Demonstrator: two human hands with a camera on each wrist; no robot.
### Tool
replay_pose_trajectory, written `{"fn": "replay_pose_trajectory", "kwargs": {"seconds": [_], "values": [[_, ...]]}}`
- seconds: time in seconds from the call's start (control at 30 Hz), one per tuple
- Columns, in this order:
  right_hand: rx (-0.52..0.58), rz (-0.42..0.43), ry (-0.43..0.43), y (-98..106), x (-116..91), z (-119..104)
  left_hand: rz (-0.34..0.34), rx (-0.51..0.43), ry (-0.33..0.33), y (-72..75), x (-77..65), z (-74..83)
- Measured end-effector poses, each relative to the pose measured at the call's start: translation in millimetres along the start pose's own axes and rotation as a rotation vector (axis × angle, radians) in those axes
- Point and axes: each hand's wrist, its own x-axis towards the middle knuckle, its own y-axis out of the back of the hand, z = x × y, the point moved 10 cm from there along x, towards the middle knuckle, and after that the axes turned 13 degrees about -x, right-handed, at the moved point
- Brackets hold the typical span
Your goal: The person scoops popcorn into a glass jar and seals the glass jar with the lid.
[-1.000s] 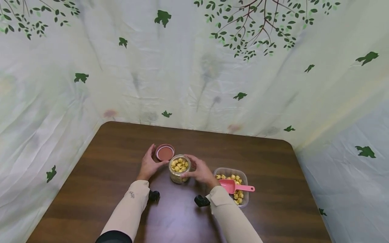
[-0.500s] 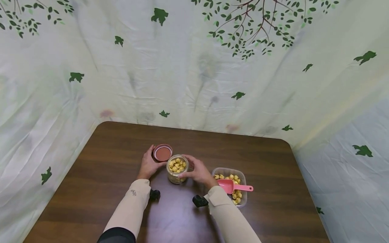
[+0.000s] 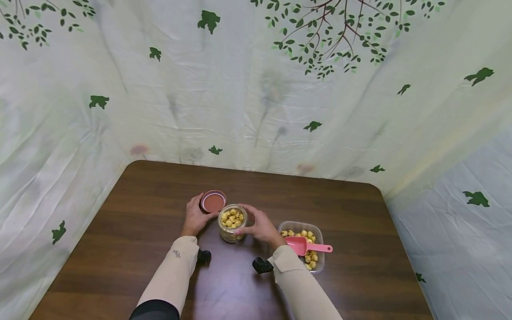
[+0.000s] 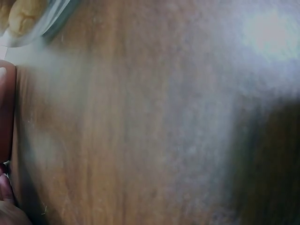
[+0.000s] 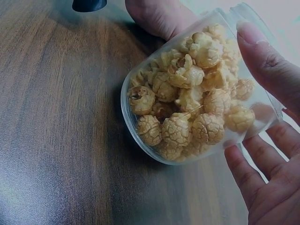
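Observation:
A clear jar (image 3: 229, 235) full of popcorn (image 3: 232, 218) stands uncapped on the brown table. My right hand (image 3: 258, 226) holds it from the right; in the right wrist view the thumb (image 5: 267, 61) lies on one side of the glass and the fingers on the other. Left of the jar, a reddish-brown lid (image 3: 213, 202) shows its inner side upward. My left hand (image 3: 195, 218) grips the lid, fingers at its left rim and thumb along its near side. Only the lid's edge (image 4: 7, 122) and part of the jar show in the left wrist view.
Right of my right hand, a clear plastic tub (image 3: 321, 266) holds more popcorn, with a pink scoop (image 3: 298, 244) lying across it. The table (image 3: 160, 186) reaches back to a white curtain (image 3: 240, 102) printed with green leaves.
The head view has shifted slightly, so everything sits a little further left. Both hands keep their places at the lid and the jar.

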Motion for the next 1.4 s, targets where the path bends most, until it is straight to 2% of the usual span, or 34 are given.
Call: {"fn": "replay_pose_trajectory", "kwargs": {"seconds": [0.27, 0.37, 0.6, 0.9, 1.07, 1.3, 1.4], "values": [[-0.039, -0.002, -0.038, 0, -1, 2, -0.009, 0.004, 0.025, -0.7, 0.6, -2.6], [-0.026, -0.003, -0.026, 2, -2, -3, -0.005, -0.005, 0.027, -0.5, 0.2, -4.2], [-0.014, 0.000, -0.005, -2, 2, 2, 0.028, -0.024, 0.000, 2.4, -5.9, -2.3], [-0.022, -0.001, -0.001, -1, 1, 2, 0.038, -0.058, 0.031, 5.3, -10.8, -3.6], [-0.004, -0.006, 0.002, 0, -1, -4, 0.050, -0.125, 0.059, 8.3, -14.4, -6.4], [0.020, -0.030, 0.020, 9, -9, -30, 0.063, -0.203, 0.056, 12.2, -20.1, -6.9], [0.015, -0.022, 0.023, 6, -6, -22, 0.063, -0.255, 0.065, 13.2, -23.2, -7.7]]}}
